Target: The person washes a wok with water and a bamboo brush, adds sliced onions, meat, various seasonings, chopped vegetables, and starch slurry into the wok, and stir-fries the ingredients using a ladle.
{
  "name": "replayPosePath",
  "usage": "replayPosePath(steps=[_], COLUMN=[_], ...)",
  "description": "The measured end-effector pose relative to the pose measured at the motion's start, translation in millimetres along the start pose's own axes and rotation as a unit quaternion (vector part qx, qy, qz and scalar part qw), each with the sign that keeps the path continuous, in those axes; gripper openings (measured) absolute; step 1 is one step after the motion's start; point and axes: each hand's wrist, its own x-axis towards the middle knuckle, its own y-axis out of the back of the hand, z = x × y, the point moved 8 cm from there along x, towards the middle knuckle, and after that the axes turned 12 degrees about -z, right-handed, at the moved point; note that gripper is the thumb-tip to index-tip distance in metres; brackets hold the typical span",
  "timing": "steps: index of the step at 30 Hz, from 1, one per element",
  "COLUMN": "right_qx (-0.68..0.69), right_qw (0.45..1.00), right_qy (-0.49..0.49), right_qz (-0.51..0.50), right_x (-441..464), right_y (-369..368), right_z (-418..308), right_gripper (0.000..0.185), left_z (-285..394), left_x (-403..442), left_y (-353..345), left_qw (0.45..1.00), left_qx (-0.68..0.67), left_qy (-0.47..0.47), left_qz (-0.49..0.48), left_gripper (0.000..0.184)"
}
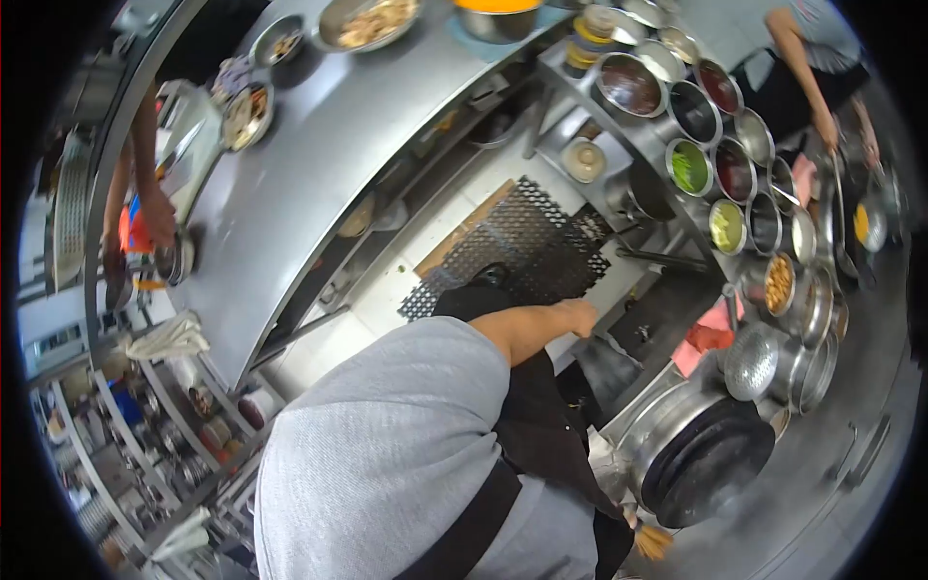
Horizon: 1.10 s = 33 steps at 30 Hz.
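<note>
My left hand (578,317) hangs in mid-air above the floor, its arm reaching right from a grey sleeve (425,372). The fingers look curled in, and nothing shows in them. Beneath the arm is my black apron (541,425). Nearest to the hand are a dark mat with holes (512,242) on the tiles and a pink cloth (701,338) on the cooking station's edge. My right hand is out of sight. A dark wok (710,464) sits low on the right, with a perforated ladle (751,362) above it.
Metal pots of sauces and greens (688,166) line the right. A steel counter (319,145) with food bowls (367,24) spans the upper left. One person's hand (155,217) is at its far side; another person's hand (826,130) is near a long-handled tool. Shelves (155,425) stand lower left.
</note>
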Motion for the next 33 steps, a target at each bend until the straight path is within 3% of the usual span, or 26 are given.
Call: replayPosePath(steps=[1, 2, 3, 4, 7, 8, 9, 10, 12, 15, 16, 17, 19, 20, 22, 23, 26, 28, 32, 33], right_qx=[-0.053, -0.114, -0.173, 0.062, -0.008, -0.062, -0.144, -0.228, -0.391, -0.474, -0.382, -0.326, -0.236, -0.214, -0.142, -0.134, -0.221, -0.325, -0.278, -0.382], right_qw=[0.989, 0.954, 0.901, 0.943, 0.934, 0.931, 0.922, 0.903, 0.833, 0.743, 0.737, 0.733, 0.721, 0.709, 0.623, 0.618, 0.561, 0.495, 0.428, 0.351], right_qy=[0.028, 0.101, 0.182, -0.163, -0.136, -0.093, -0.022, 0.049, 0.197, 0.376, 0.489, 0.517, 0.543, 0.546, 0.629, 0.605, 0.54, 0.503, 0.53, 0.514], right_qz=[-0.137, -0.259, -0.353, -0.282, -0.329, -0.349, -0.36, -0.362, -0.337, -0.287, -0.268, -0.298, -0.361, -0.392, -0.443, -0.483, -0.587, -0.629, -0.677, -0.683], right_x=[-0.6, -0.4, -46.5, -61.5, -100.6, -101.2, -96.8, -92.5, -88.0, -97.9, -102.9, -112.8, -180.8, -214.5, -270.1, -291.7, -342.1, -388.1, -432.3, -434.5], right_y=[-44.6, -83.8, -110.0, -115.0, -133.9, -137.0, -137.2, -137.2, -137.2, -152.5, -156.7, -166.4, -187.3, -196.8, -218.4, -231.0, -261.2, -240.3, -168.6, -148.9], right_z=[30.4, 64.9, 40.8, 59.7, 34.6, 28.7, 21.7, 12.5, -4.8, -29.5, -45.4, -53.5, -90.0, -101.9, -106.8, -98.8, -41.2, 0.4, 85.2, 107.9], right_gripper=[0.039, 0.038, 0.037, 0.026, 0.028, 0.03, 0.031, 0.033, 0.036, 0.042, 0.038, 0.034, 0.027, 0.023, 0.023, 0.023, 0.025, 0.026, 0.027, 0.029], left_z=[-39.3, -82.9, -112.0, -143.8, -234.0, -267.2, -299.0, -335.7, -376.9, -402.8, -403.9, -429.4, -423.5, -412.8, -390.1, -379.1, -361.5, -376.3, -432.3, -454.5], left_x=[-8.2, -10.4, -47.6, -80.4, -178.0, -210.5, -238.0, -260.8, -334.5, -402.1, -414.6, -399.4, -376.0, -368.6, -354.2, -351.9, -375.2, -377.5, -395.0, -392.9], left_y=[-10.1, -20.1, -11.4, -5.2, -16.6, -32.9, -57.6, -92.7, -160.8, -283.5, -324.4, -381.9, -410.9, -404.0, -388.9, -365.2, -319.1, -300.8, -296.7, -306.6], left_qw=[0.999, 0.999, 0.995, 0.99, 0.968, 0.95, 0.948, 0.939, 0.886, 0.814, 0.793, 0.806, 0.843, 0.859, 0.888, 0.909, 0.87, 0.892, 0.866, 0.865], left_qx=[0.015, -0.009, -0.005, -0.033, -0.106, -0.111, -0.111, -0.142, -0.162, -0.271, -0.316, -0.323, -0.257, -0.253, -0.245, -0.223, -0.273, -0.22, -0.191, -0.193], left_qy=[0.037, 0.049, 0.103, 0.123, 0.182, 0.241, 0.283, 0.294, 0.41, 0.511, 0.519, 0.496, 0.473, 0.445, 0.387, 0.344, 0.284, 0.251, 0.27, 0.296], left_qz=[-0.03, 0.01, 0.009, 0.053, 0.137, 0.164, 0.093, 0.106, 0.146, 0.061, 0.033, 0.026, 0.017, 0.024, 0.038, 0.078, 0.295, 0.305, 0.376, 0.358], left_gripper=[0.034, 0.03, 0.031, 0.032, 0.029, 0.031, 0.033, 0.034, 0.03, 0.029, 0.03, 0.029, 0.031, 0.033, 0.039, 0.039, 0.04, 0.04, 0.038, 0.037])
